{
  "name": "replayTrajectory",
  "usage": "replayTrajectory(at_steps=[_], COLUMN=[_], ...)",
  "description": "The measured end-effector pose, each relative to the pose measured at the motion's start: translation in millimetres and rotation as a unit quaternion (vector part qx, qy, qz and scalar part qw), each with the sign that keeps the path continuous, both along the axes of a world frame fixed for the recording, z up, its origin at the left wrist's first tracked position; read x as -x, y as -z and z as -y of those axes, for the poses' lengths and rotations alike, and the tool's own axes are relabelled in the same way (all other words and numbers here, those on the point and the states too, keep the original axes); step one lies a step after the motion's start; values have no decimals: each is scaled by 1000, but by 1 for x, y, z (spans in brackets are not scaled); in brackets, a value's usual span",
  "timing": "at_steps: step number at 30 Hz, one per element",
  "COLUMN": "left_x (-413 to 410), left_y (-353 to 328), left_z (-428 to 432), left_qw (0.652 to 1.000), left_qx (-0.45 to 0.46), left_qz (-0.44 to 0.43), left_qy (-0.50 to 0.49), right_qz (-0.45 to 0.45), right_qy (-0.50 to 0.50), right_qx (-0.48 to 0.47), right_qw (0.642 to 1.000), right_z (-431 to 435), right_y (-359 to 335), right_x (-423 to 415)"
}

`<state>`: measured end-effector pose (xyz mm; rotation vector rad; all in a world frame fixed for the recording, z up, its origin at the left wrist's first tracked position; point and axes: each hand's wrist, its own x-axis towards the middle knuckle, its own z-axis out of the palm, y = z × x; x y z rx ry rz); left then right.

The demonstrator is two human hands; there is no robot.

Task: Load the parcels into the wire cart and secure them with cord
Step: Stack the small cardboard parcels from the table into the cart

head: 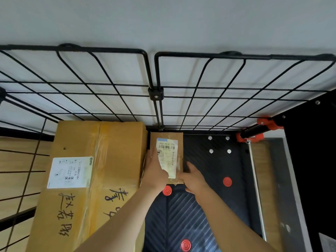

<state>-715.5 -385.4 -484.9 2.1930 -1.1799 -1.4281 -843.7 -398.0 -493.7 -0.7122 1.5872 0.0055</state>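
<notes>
A small brown parcel with a white barcode label lies on the black ribbed floor of the wire cart, against the far mesh wall. My left hand grips its left edge and my right hand holds its near right corner. A large brown carton with a white label and handwritten characters fills the cart's left side, touching the small parcel. No cord is in view.
Red round caps dot the cart floor. An orange clamp on a black bar sits at the cart's right corner, above a silver rod. Wooden flooring shows through the left mesh.
</notes>
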Motion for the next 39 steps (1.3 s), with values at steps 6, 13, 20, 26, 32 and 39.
replayTrajectory(at_steps=[6, 13, 20, 26, 32, 39], left_x=[-14, -32, -58, -99, -169, -272], left_y=[-62, -181, -282, -349, -417, -493], left_z=[-11, -29, -49, -76, -126, -210], left_qw=[999, 998, 988, 968, 945, 918], left_qx=[-29, 31, 87, 141, 238, 330], left_qz=[-15, 13, 87, 145, 183, 212], left_qy=[29, 48, 91, 149, 132, 58], right_qz=[-55, -80, -66, -55, -49, -3], right_qy=[-51, -128, -151, -196, -215, -211], right_qx=[41, 119, 214, 308, 408, 475], right_qw=[996, 981, 963, 929, 886, 854], right_z=[-6, -19, -36, -57, -96, -168], right_y=[-56, -165, -272, -357, -425, -490], right_x=[24, 21, -18, -61, -130, -245])
